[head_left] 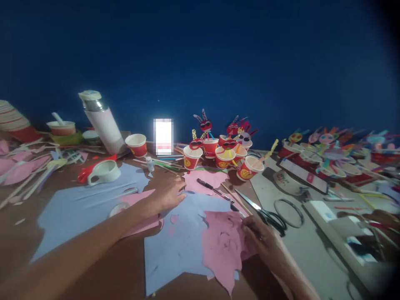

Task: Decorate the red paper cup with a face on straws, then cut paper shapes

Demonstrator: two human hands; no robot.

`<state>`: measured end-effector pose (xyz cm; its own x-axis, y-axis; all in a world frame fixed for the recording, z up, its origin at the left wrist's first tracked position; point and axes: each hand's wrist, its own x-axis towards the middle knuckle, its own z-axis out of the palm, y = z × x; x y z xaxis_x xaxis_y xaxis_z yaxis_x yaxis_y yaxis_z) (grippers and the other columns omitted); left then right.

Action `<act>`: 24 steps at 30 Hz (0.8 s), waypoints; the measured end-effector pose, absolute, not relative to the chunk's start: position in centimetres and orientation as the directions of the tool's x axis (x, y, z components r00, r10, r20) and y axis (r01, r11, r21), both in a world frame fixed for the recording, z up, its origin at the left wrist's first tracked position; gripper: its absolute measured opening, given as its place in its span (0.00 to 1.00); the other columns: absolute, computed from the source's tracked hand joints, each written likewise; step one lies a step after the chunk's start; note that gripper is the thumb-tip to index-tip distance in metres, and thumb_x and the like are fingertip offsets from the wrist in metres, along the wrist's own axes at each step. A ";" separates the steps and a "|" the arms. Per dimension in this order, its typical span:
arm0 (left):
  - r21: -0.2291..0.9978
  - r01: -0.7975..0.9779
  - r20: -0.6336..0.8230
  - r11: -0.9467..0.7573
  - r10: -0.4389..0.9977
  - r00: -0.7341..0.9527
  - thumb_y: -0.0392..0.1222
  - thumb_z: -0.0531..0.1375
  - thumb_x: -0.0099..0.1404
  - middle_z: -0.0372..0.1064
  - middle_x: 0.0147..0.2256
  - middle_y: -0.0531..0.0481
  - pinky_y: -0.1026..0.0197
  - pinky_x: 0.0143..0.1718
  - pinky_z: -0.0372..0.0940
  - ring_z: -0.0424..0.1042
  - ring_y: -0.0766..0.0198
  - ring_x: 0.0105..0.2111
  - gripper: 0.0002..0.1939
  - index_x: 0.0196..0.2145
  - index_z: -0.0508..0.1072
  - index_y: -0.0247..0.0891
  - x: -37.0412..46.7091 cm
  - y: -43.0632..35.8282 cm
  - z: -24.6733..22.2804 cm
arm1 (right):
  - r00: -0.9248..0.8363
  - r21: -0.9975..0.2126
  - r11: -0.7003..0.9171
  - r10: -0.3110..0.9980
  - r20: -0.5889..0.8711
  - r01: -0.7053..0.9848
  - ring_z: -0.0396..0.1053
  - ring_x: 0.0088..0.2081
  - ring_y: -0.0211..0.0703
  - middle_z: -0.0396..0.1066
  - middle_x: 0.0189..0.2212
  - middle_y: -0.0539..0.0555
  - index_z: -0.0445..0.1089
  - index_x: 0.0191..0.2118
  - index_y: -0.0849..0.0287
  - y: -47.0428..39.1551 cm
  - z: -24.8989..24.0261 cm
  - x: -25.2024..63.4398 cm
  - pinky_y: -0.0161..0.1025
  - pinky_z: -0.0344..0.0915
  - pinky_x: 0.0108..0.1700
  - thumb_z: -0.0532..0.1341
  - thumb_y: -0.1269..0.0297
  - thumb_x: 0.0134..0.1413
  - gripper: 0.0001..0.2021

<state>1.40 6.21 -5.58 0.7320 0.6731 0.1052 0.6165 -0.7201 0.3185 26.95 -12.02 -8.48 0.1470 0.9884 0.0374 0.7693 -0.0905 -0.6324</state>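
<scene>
My left hand (167,196) is over the top edge of a cut blue sheet (175,258), its fingers bent and closed; whatever they pinch, if anything, is hidden. My right hand (258,233) rests at the right edge of a ragged pink sheet (223,246) that lies on the blue one. Its fingers are closed round the lower end of a slim pen-like tool (239,210). A black pen (212,186) lies on pink paper behind. Black-handled scissors (265,214) lie open just right of my right hand.
Red paper cups with decorated figures (225,156) stand at the back. A white thermos (103,125), a white mug (106,171) and pink scraps (21,166) are on the left. A roll of tape (289,212) and a white power strip (340,241) lie on the right.
</scene>
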 end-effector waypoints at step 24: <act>0.318 0.214 0.152 -0.924 0.273 0.950 0.35 0.53 0.63 0.69 0.28 0.50 0.61 0.34 0.58 0.65 0.62 0.32 0.08 0.29 0.71 0.37 8.3 2.6 -7.1 | -0.024 -0.682 0.024 1.000 0.010 0.731 0.70 0.31 0.37 0.71 0.29 0.47 0.63 0.34 0.53 -15.3 -9.1 26.1 0.32 0.63 0.34 0.50 0.64 0.60 0.07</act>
